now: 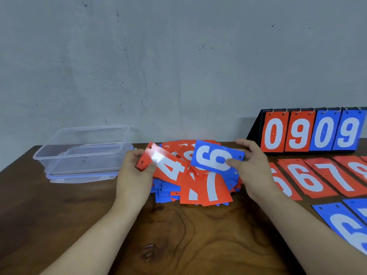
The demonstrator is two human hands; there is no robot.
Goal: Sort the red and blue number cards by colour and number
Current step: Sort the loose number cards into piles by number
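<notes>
A mixed pile of red and blue number cards (206, 190) lies in the middle of the wooden table. My left hand (137, 167) grips a red card marked 4 (168, 169) by its left end, above the pile. My right hand (252, 165) pinches a blue card showing a 6 or 9 (215, 158) by its right end, thumb on its face. To the right, red cards marked 5, 6, 7 (315, 178) lie side by side in a row. Blue cards (345, 225) lie nearer, at the right edge.
A clear plastic box (59, 153) stands on its lid at the left. A black flip scoreboard (256, 128) showing 0 9 0 9 stands at the back right against the grey wall. Bare wood (188, 235) stretches toward me between my arms.
</notes>
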